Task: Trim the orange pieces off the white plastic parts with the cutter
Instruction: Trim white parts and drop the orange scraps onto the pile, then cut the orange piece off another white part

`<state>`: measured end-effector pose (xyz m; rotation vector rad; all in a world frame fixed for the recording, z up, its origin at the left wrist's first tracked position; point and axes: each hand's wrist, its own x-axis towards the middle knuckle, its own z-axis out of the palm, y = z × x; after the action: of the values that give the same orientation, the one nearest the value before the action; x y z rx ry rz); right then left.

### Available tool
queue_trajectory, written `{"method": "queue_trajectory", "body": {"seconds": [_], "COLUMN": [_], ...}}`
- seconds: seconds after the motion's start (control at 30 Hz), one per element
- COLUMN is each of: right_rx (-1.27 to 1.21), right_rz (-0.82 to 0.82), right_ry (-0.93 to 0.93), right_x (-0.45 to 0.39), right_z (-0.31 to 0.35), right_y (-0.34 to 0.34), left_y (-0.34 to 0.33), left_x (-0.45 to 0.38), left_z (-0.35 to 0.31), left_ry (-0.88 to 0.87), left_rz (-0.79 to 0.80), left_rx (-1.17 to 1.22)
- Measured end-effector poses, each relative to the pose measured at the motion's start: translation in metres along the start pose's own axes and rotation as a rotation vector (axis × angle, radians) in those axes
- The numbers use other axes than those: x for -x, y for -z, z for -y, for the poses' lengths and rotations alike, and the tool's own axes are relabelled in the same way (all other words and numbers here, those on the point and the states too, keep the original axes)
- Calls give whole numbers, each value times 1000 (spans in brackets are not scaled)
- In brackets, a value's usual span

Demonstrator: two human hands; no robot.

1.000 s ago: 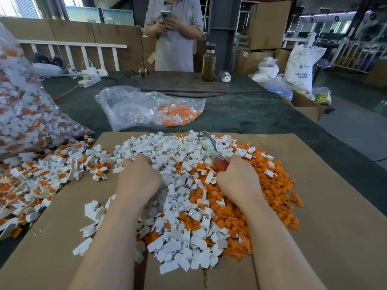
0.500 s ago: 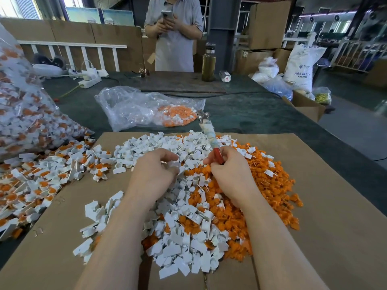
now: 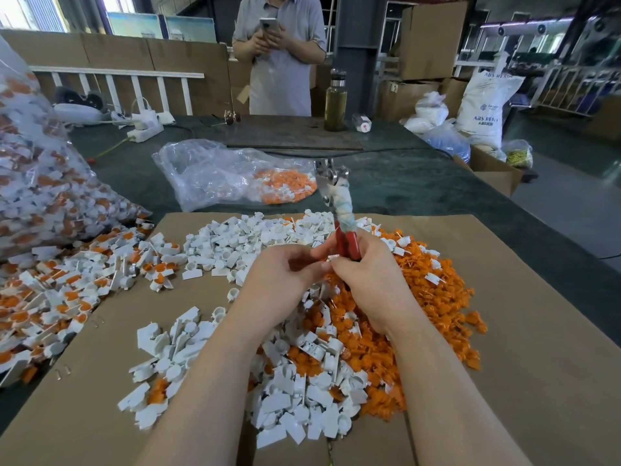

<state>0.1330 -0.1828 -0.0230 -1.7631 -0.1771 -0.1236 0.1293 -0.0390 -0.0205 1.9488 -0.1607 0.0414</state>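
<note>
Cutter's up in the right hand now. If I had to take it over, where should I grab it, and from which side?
Probably the red handles, the part the right hand grips. The cutter stands nearly upright, metal head up and away, so come from the near side, low, clear of the head.

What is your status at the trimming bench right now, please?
Right hand grips cutter, tip up. Left hand pinches something small beside it, too hidden to identify. Trimmed white parts and orange pieces heaped beneath. Nothing blocking.
</note>
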Motion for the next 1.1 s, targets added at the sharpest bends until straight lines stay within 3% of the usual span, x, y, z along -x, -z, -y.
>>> {"method": "queue_trajectory", "body": {"seconds": [0.3, 0.7, 0.8, 0.97, 1.1], "right_rx": [42, -72, -68, -25, 6], "right_rz": [-67, -82, -123, -195, -210], "right_ry": [70, 98, 102, 78, 61], "right_x": [0, -1, -2, -3, -4], "right_z": [-3, -2, -2, -4, -4], "right_y": [0, -2, -3, -3, -3], "left_y": [13, 13, 17, 38, 42], "left_x": [0, 1, 1, -3, 0], "left_z": [3, -2, 0, 14, 16], "left_ry": [52, -37, -32, 133, 223], "left_rz": [-151, -43, -65, -296, -113], "left_rx": [254, 294, 216, -44, -233]}}
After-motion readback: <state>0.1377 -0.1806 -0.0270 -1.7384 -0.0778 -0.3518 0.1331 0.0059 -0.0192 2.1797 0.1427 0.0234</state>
